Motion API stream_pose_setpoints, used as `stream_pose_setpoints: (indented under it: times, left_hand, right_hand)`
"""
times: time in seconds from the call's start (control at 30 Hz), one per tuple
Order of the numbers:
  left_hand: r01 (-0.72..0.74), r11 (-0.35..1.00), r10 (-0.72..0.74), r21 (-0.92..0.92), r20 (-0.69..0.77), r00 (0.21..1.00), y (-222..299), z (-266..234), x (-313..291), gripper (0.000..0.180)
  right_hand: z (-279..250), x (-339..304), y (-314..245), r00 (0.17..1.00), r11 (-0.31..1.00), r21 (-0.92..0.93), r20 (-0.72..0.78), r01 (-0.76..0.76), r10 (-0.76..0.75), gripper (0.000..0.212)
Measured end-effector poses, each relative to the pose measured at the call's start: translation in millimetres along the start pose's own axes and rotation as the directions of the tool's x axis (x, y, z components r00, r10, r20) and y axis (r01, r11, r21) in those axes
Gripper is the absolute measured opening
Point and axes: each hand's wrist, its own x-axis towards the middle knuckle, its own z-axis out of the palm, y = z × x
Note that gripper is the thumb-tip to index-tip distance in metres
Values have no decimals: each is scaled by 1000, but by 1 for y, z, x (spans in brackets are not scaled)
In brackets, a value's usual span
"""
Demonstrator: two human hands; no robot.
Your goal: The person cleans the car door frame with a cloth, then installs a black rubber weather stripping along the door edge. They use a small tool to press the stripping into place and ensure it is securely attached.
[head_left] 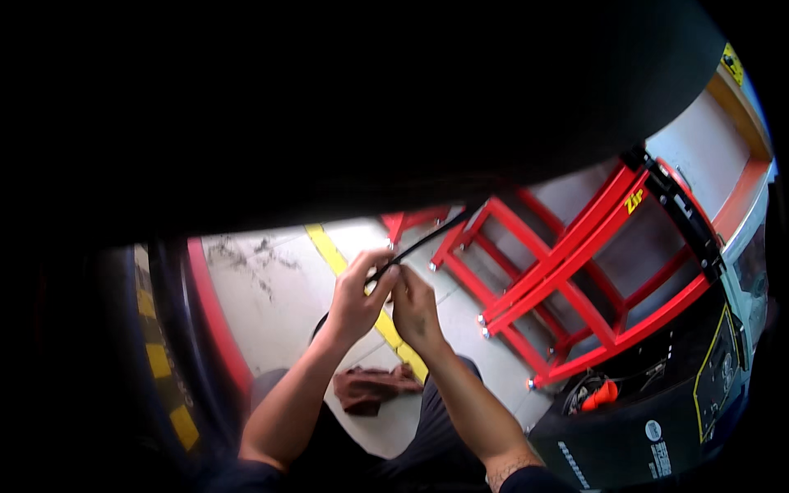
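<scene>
At the far left runs a yellow-and-black striped edge [158, 359], then a red strip [215, 320] beside the pale floor [246, 324], which bears dark smudges [265, 256]. The left hand [357, 289] is closed, thumb and fingers pinching a black cable [427, 237]; the cable slants from there up and right to the dark mass [370, 107] overhead. Below the hands, between the knees, a brown cloth [371, 389] lies by a yellow line [329, 249] on the floor. The right hand [417, 308] meets the left at the cable, fingers curled; whether they grip it I cannot tell. Further right stand red frames [567, 289], then a black bin [612, 444] with an orange item [602, 396] in it.
</scene>
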Motion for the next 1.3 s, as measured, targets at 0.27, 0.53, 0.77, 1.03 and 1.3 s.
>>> stream_pose_setpoints:
  times: [0.27, 0.53, 0.77, 1.03, 1.3]
  left_hand:
    - [-356, 744, 419, 565, 19, 908, -6, -6, -2, 34]
    - [-405, 638, 426, 655, 138, 894, -4, -1, -11, 43]
    - [-151, 873, 162, 464, 17, 987, -8, -57, -1, 39]
    - [31, 657, 265, 754, -269, 926, 61, -109, -31, 23]
    - [166, 377, 387, 911, -318, 866, 90, -129, -17, 23]
  right_hand:
    - [-43, 25, -45, 951, 994, 104, -310, 9, 24, 33]
    - [-62, 43, -62, 920, 995, 88, -387, -40, 71, 29]
    - [-68, 50, -62, 947, 953, 280, -261, -111, 187, 32]
    - [-58, 54, -52, 978, 703, 701, -34, -125, 208, 27]
    - [-34, 55, -50, 981, 606, 788, -9, -112, 193, 33]
